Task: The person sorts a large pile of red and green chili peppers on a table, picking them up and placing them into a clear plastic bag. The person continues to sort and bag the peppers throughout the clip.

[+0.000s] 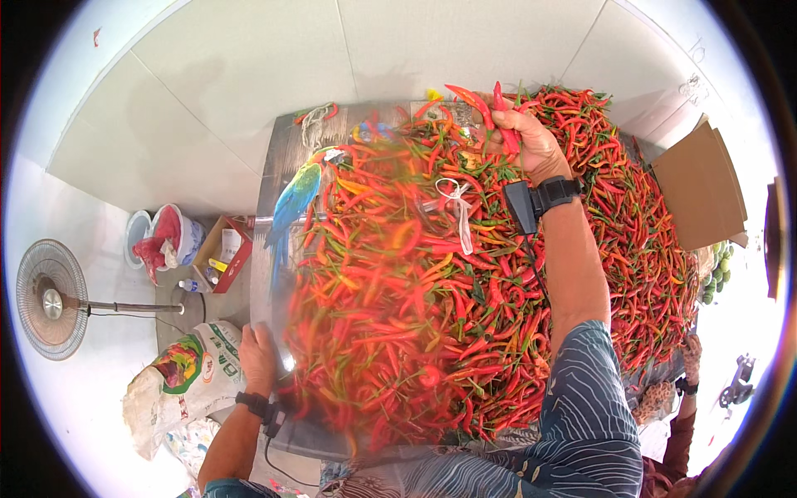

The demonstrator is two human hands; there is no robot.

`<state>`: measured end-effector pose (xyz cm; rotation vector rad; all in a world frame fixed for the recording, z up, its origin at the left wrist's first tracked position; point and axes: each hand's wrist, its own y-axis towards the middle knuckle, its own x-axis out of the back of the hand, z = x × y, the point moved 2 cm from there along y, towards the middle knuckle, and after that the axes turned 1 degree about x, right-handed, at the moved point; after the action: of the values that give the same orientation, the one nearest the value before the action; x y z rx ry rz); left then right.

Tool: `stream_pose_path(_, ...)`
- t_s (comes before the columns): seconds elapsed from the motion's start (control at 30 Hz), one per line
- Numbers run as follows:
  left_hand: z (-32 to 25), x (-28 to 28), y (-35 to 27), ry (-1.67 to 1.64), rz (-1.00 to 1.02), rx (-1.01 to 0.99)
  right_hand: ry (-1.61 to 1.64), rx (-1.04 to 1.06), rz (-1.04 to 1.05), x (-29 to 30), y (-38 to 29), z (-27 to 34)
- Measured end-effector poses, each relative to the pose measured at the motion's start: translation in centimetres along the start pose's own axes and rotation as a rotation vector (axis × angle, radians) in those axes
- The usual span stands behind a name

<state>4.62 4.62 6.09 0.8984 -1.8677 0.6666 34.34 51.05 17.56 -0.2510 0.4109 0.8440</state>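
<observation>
Red chili peppers with green stems are held in my right hand [529, 140], raised over the far side of the table. A large pile of chili peppers [498, 311], mostly red with some orange and green, spreads below and around it. My left hand [256, 358] is at the table's left edge, its fingers curled; whether it grips anything is hidden. Part of the pile in front of me looks blurred. A white tie or strap [462, 215] with a loop lies on the peppers, just left of my right wrist.
The table [292, 134] bears a printed parrot [299, 193]. A printed sack [199, 367], a standing fan [53, 300], buckets [187, 230] and an open box [224, 252] are at the left. Cardboard [700, 187] stands at right, near another person's hand [691, 358].
</observation>
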Motion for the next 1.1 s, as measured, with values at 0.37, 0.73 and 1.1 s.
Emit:
stream_pose_path(0.37, -1.0, 0.3, 0.0, -0.004, -0.004, 0.028, -0.009, -0.063, -0.089, -0.6, -0.6, -1.0)
stream_pose_path(0.73, 0.3, 0.2, -0.1, -0.032, 0.006, -0.013, 0.025, -0.007, -0.219, -7.7, -10.4, 3.3)
stream_pose_path(1.1, 2.0, -1.3, 0.3, -0.092, -0.067, -0.163, 0.346, 0.333, -0.529, -12.2, -29.6, 1.9)
